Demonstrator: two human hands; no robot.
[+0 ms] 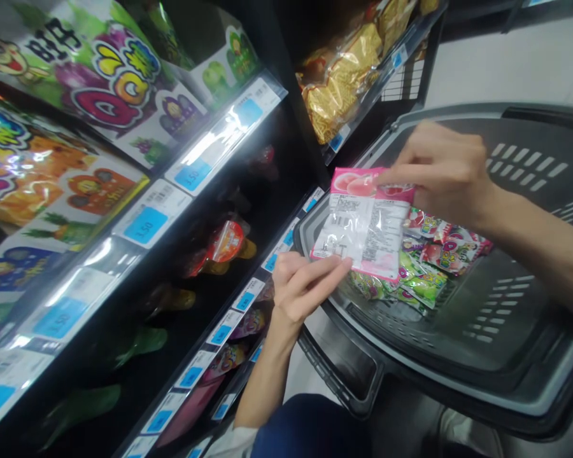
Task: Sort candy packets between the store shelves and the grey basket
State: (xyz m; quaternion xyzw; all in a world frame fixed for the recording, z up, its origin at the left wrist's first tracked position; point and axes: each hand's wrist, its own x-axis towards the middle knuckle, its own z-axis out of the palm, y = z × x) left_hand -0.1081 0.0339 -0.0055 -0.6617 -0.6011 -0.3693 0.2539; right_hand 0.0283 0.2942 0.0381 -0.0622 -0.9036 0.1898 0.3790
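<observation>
A pink and white candy packet (363,222), its printed back side facing me, is held over the near left end of a grey shopping basket (458,356). My left hand (305,286) pinches the packet's lower edge. At its upper right corner, my right hand (444,165) grips the pink band with thumb and bent fingers. Below the packet, several small candy packets (423,280) in green, red and pink wrappers lie on the basket's floor, partly hidden by the held one.
Shelves of candy bags (109,76) rise on the left, with blue price tags (193,173) along their edges. Jelly cups (226,242) sit on a dark lower shelf. Gold-wrapped bags (344,83) fill a shelf beyond the basket. The basket's handle (363,388) hangs at its near side.
</observation>
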